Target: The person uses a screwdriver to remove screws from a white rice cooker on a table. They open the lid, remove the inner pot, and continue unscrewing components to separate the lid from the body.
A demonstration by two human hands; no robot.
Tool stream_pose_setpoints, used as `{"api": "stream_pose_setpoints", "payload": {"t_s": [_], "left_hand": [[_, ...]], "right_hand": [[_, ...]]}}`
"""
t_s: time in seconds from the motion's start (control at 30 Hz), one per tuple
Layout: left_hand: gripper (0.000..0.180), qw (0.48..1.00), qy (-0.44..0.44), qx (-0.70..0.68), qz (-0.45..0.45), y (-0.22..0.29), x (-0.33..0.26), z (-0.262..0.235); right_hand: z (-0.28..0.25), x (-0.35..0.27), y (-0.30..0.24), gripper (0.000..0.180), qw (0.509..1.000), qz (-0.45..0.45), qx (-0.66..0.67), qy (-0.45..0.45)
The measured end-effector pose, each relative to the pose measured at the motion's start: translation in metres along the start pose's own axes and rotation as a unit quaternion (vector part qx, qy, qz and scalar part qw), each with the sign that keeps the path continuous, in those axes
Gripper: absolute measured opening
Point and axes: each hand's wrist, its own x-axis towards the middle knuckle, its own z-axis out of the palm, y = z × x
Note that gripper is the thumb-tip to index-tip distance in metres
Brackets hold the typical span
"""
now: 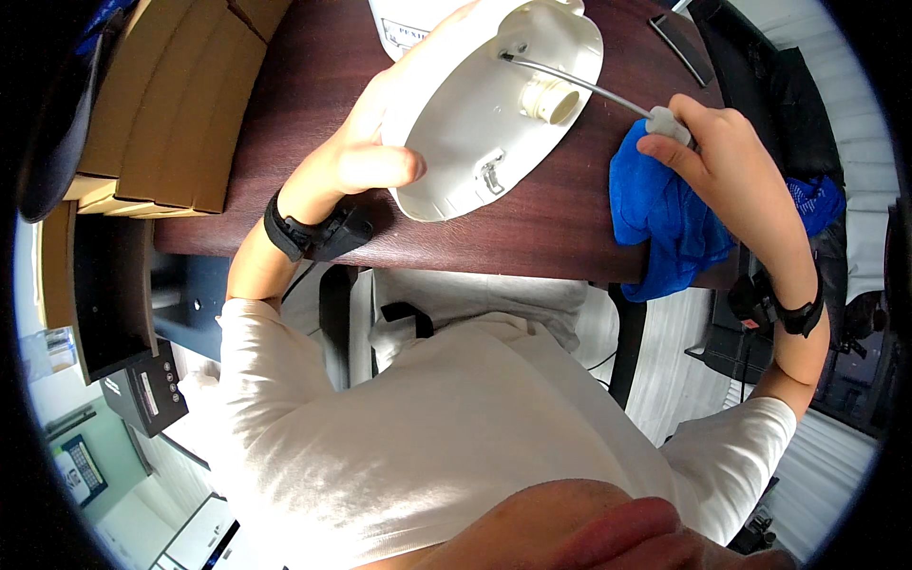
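Note:
My left hand (366, 147) grips the rim of a white plastic housing (451, 157) and tilts its hollow inner side toward me. The thumb lies over the near left edge; the other fingers are hidden behind the shell. Inside are a short round collar (549, 99) and a small clip-like fitting (490, 173). My right hand (727, 152) is closed around the pale handle of a screwdriver (669, 125). Its thin metal shaft slants left into the shell, and the tip meets a small dark spot near the far inner wall.
A blue cloth (655, 209) hangs over the near edge of the dark wooden table (418, 249), below my right hand. Cardboard boxes (166, 104) stand at the left. Behind the housing is a white container (389, 30). A phone-like dark slab (681, 49) lies at the far right.

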Motion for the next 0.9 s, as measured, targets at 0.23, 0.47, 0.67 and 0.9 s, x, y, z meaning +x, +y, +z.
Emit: {"api": "stream_pose_setpoints", "payload": {"t_s": [0.23, 0.47, 0.67, 0.9], "left_hand": [[0.112, 0.999, -0.037, -0.005, 0.039, 0.003, 0.005, 0.002], [0.11, 0.997, -0.052, -0.011, 0.064, 0.007, 0.013, 0.007], [0.108, 0.998, -0.057, -0.017, 0.028, 0.012, 0.006, 0.007], [0.106, 0.998, -0.062, -0.03, -0.01, 0.018, 0.004, 0.009]], "right_hand": [[0.006, 0.0, 0.007, 0.043, 1.0, -0.02, 0.018, 0.003], [0.017, -0.006, 0.01, 0.052, 0.946, 0.086, 0.277, -0.147], [0.017, -0.009, 0.005, 0.054, 0.941, 0.104, 0.284, -0.148], [0.021, -0.009, 0.008, 0.051, 0.93, 0.086, 0.321, -0.157]]}}
